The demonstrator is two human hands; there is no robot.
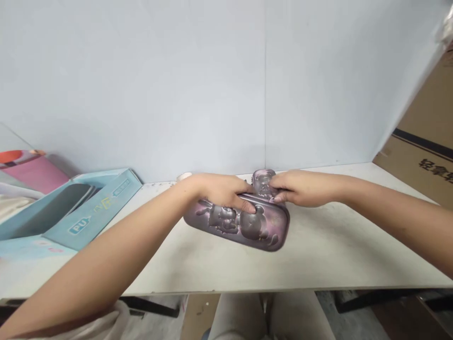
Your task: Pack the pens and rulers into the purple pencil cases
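Purple case [247, 231] with raised bear shapes sits mid-table [336, 255], close to the back wall [212, 85] and tilted toward the viewer.

Left hand [219, 189] lies over the case's top edge. Its fingers curl down the front face and grasp it.

Right hand [300, 188] meets it from the other side, fingertips pinched on the case's raised upper part [264, 182]. The 2 hands are nearly touching, with the case under and between them.

Blue box [95, 208] lies open at the table's left end, well apart from the case. Cardboard carton [424, 160] stands at far right.
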